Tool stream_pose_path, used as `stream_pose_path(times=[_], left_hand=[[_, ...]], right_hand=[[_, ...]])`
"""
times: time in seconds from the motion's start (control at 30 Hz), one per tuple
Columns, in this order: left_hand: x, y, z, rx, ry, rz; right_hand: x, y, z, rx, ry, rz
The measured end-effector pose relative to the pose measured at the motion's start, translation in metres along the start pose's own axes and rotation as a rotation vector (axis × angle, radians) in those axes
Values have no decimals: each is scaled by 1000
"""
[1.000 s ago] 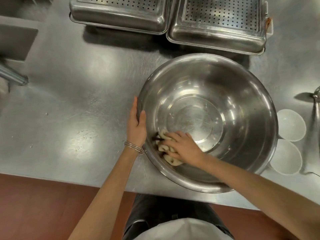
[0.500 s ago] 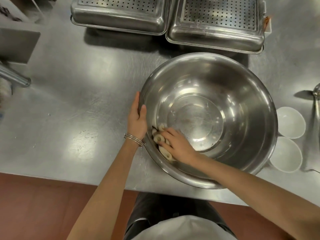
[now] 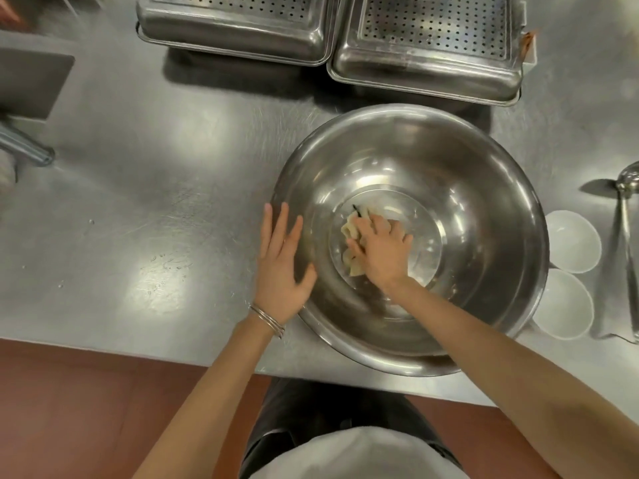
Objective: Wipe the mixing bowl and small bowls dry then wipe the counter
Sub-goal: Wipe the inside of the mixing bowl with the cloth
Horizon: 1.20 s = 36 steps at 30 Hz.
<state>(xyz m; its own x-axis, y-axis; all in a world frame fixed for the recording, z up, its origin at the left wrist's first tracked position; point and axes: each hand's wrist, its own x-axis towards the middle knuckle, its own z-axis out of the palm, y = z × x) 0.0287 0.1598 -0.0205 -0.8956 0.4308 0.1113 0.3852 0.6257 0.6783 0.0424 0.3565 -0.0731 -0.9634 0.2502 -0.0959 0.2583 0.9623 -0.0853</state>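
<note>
The right hand point(image 3: 382, 252) lies flat on a crumpled pale cloth point(image 3: 351, 235), pressing it onto the flat bottom of the mixing bowl point(image 3: 484, 188), fingers spread over the cloth rather than closed round it; the left hand point(image 3: 281, 267) is open, fingers apart, its palm against the outside of the bowl's near-left rim, bracing but not gripping; the bowl stands on the steel surface point(image 3: 155, 202), just in front of the person and between both arms. Two small white bowls point(image 3: 572, 242) sit just right of the right forearm, touching or nearly touching the big bowl's wall, and a ladle point(image 3: 626, 236) lies beyond them. The likely trouble from here is the bowl sliding or rocking, since only an open palm steadies it; a hard sweep to the right could push it into the small bowls and knock them toward the ladle. The cloth is bunched, so it may skip patches of the wall and leave them damp. Two perforated trays point(image 3: 432, 46) sit beyond the fingertips, well clear.
</note>
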Motion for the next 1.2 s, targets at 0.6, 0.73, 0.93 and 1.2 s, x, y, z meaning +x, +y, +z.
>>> stream_pose_path(times=[0.6, 0.73, 0.93, 1.2], left_hand=[[39, -14, -12, 97, -61, 116], [37, -15, -17, 219, -93, 184], [-7, -18, -14, 336, -125, 634], [3, -30, -6, 286, 57, 721]], right_hand=[[-33, 29, 9, -85, -3, -770], [-29, 45, -17, -102, -190, -672], [-68, 5, -47, 459, -402, -187], [-87, 64, -63, -122, -729, -294]])
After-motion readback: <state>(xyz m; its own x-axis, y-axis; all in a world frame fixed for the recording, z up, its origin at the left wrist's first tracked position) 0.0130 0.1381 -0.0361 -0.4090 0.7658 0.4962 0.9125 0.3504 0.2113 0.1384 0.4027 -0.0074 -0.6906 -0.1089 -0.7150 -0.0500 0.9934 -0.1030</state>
